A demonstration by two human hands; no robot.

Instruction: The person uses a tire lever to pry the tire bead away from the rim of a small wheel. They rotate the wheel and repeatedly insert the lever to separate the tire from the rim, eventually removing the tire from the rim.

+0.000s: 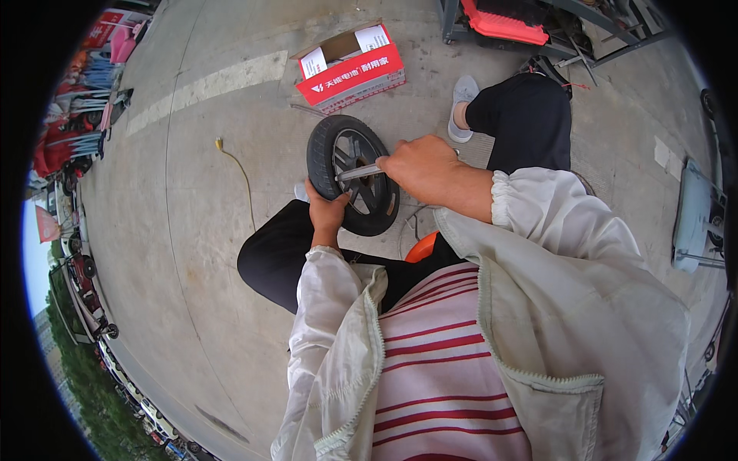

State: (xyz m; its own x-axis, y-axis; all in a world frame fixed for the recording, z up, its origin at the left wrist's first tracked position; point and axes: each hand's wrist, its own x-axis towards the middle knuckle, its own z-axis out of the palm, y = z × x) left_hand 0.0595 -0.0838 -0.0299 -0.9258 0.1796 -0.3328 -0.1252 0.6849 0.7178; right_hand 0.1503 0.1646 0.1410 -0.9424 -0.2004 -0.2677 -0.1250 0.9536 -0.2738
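Note:
A small black wheel (368,223) with a tyre on a spoked rim stands tilted between my legs. My left hand (327,207) grips the tyre at its lower left side, fingers curled round it. My right hand (421,165) is closed on a flat silver metal lever (357,172), whose far end reaches the inner edge of the tyre at the rim's left. Below the wheel, part of an orange object (421,247) shows, mostly hidden by my clothing.
A red-and-white cardboard box (350,84) lies beyond the wheel. A yellow cord (247,184) runs over the concrete floor (192,246) at left. A metal rack (450,23) with a red item stands top right, a light-blue panel (688,215) at right. Vehicles (92,292) line the far left.

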